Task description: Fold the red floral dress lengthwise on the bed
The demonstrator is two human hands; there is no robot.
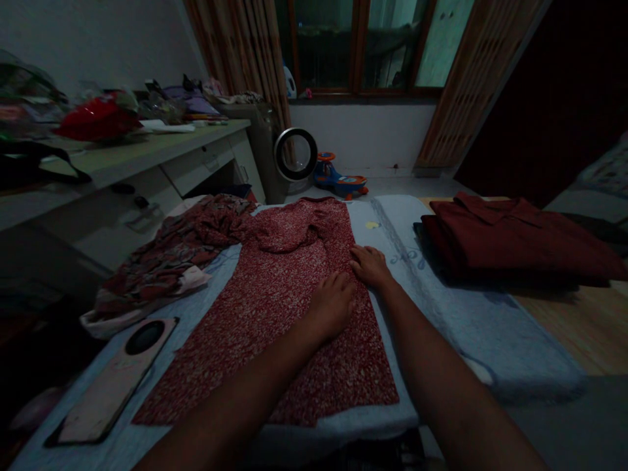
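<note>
A dark red garment with pale speckles [275, 307] lies spread on a light blue cloth [520, 347], its upper part bunched near the far end. My left hand [332, 304] rests on the garment, right of its middle, with the fingers stretched forward and slightly bent. Beside it, my right hand [369, 265] touches the garment's right edge, fingers a little apart. Neither hand visibly grips fabric, though the undersides of the fingers are hidden.
A crumpled patterned cloth [181, 248] and a phone [115, 383] lie on the left. Folded dark red clothes [515, 239] are stacked on the right. Behind stand a cluttered desk [161, 147], a round-doored appliance [267, 150] and a blue ride-on toy [338, 178].
</note>
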